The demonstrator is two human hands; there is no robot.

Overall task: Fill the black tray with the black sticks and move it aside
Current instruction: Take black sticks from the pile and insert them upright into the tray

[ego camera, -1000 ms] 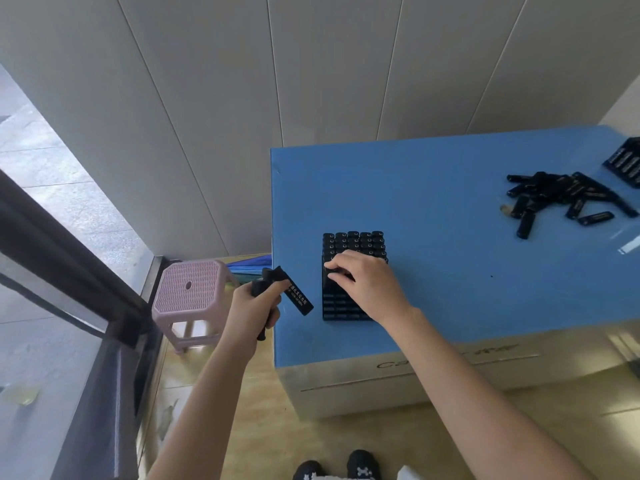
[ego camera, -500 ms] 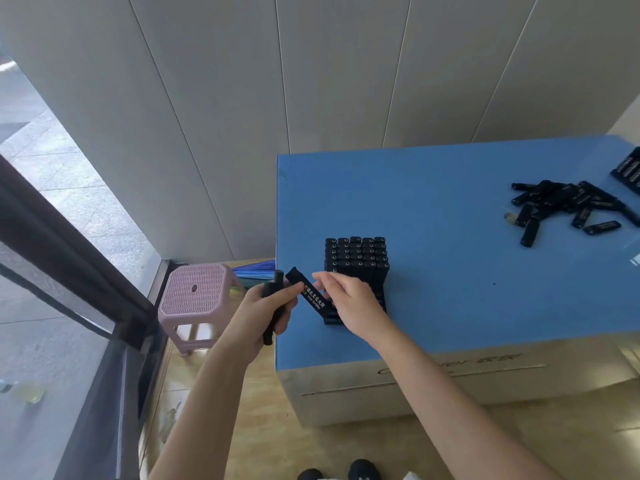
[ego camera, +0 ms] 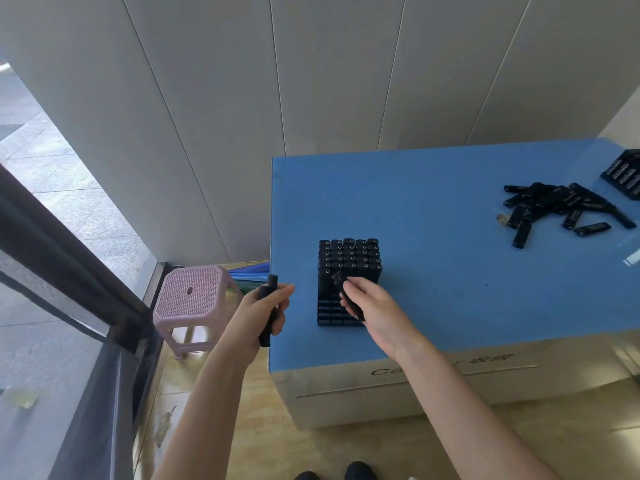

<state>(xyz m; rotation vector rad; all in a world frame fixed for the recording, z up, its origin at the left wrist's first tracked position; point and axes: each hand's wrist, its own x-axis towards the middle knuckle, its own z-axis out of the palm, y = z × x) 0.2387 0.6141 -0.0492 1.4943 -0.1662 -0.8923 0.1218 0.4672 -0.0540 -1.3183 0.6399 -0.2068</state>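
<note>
Black rectangular slotted tray (ego camera: 328,316) sits on the blue-topped counter (ego camera: 450,282), near its front-left corner. The rear rows are filled with upright black plastic sticks (ego camera: 349,256); the front rows show open slots.

Right hand (ego camera: 377,311) is over the tray's front half, with fingers curled and pinching one black stick (ego camera: 338,279). That stick is tilted, its far end at the edge of the filled rows.

Left hand (ego camera: 258,317) is off the counter's left edge, gripping spare black sticks (ego camera: 271,284) roughly upright; can't tell whether it's one or two.

A loose pile of black sticks (ego camera: 561,209) lies far right on the counter, well apart from the tray. A second black tray (ego camera: 623,173) is at the right frame edge. A pink plastic stool (ego camera: 194,296) stands on the floor, left of the counter.
</note>
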